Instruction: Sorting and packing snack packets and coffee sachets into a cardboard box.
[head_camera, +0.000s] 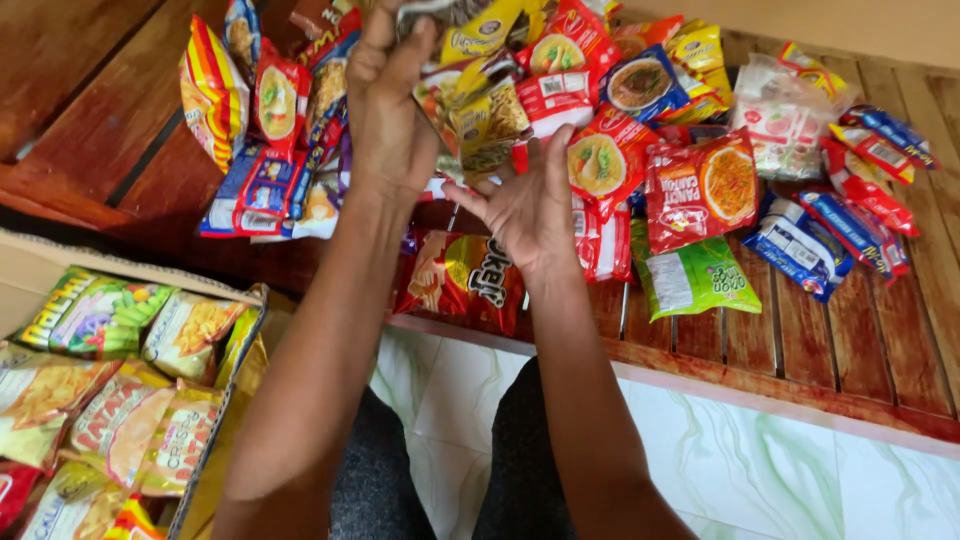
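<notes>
Left hand (390, 110) raised over snack packets (600, 150), fingers gripping a packet (440, 12), right hand (525, 205) open, fingers spread, above red packet (465, 280), wooden bench (850, 340)

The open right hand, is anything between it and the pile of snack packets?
Nothing visible. The right hand hovers palm-up directly over the packets on the wooden bench, nearest an orange chips packet. The left hand is raised beside it, not between.
</notes>
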